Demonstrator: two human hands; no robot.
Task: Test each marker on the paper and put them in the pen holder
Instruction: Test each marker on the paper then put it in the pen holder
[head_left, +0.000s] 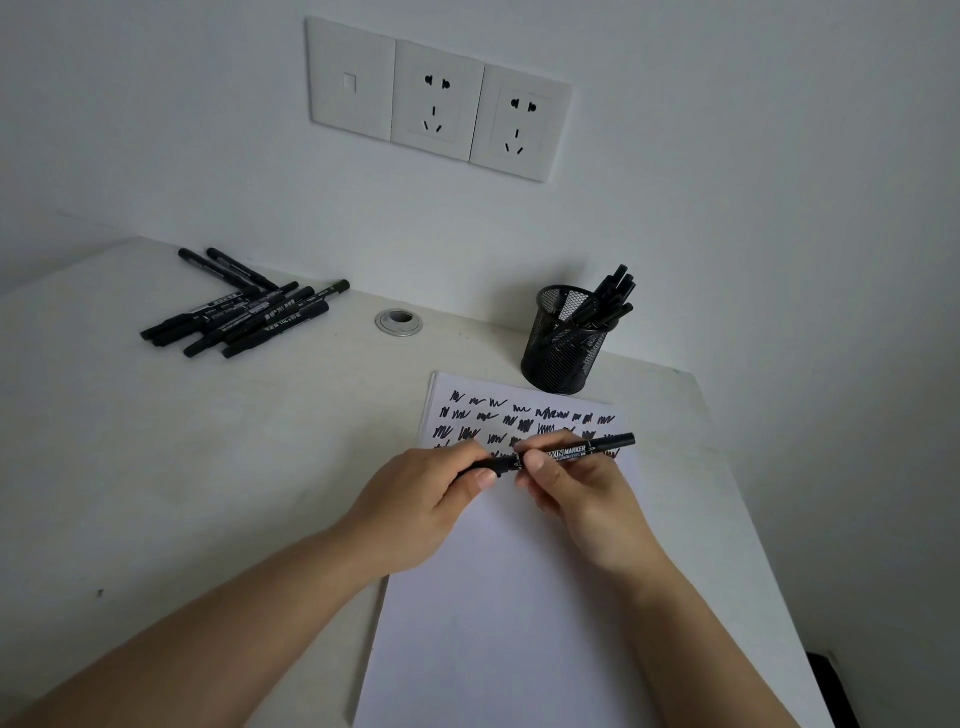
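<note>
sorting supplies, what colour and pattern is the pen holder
Black round wire-mesh pen holder, a fine grid pattern, clearest in the head view.

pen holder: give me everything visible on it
The pen holder is a black wire-mesh cup, round, open at the top, with a solid rim and base band. It stands upright on the white desk near the wall, just beyond the far right corner of the paper; whether it overlaps the sheet is unclear. Several black markers lean in it toward its right side, sticking out above the rim. Neither hand touches it.
</note>
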